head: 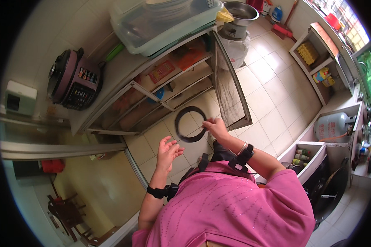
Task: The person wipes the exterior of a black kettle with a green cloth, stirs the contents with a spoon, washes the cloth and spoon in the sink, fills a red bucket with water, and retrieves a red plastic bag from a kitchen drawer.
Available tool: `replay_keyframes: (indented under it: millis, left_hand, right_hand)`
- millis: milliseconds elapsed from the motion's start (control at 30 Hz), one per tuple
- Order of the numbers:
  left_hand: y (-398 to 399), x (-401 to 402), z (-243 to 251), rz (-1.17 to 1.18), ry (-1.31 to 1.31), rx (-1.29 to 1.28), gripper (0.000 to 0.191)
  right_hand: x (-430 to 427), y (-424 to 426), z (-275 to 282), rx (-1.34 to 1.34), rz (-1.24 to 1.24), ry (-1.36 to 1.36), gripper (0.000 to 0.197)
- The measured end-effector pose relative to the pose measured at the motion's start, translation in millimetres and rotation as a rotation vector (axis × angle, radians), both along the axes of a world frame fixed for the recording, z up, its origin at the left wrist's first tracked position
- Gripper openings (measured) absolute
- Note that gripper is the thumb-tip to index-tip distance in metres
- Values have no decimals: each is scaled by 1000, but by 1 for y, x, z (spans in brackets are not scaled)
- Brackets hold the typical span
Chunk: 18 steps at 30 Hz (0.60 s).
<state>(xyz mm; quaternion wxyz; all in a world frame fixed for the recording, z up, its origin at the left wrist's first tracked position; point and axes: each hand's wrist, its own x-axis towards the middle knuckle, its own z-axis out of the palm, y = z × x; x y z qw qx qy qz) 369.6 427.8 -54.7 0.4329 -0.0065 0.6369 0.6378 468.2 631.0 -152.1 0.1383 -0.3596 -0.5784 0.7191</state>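
A black ring-shaped band [178, 123] hangs upright from my right hand [217, 127], whose fingers pinch its edge. My left hand [168, 152] is raised to the lower left of the ring, apart from it, with its fingers spread and nothing in them. Whether the ring is rubber or plastic I cannot tell. Beyond both hands stands a low cabinet [111, 88] with an opened mesh door [232, 89], close to my right hand. On its shelves lie a red packet [161, 71] and a blue round item [156, 95].
A purple electric pressure cooker [75, 80] and a lidded translucent plastic bin [170, 31] stand on the cabinet. Behind the door is a steel basin [241, 12]. At the right are a gas cylinder [330, 126] and a black wok [330, 194]. A sliding-door frame [65, 151] runs at the left.
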Motion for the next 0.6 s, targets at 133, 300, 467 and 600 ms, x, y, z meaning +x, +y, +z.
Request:
replay_keyframes:
  millis: [133,300,467,600]
  left_hand:
    - [-8,-9,-13,-70,34,-117,40]
    - [-25,-16,-36,-143,39,-179,28]
    - [-43,-14,-51,-77,-42,-271,23]
    - [-63,-12,-73,-30,-90,-356,25]
  right_hand:
    - [39,35,22,736,62,-493,25]
    - [77,78,16,982,24,-732,24]
    - [69,99,4,927,-43,-689,21]
    - [19,131,-65,691,19,-530,24]
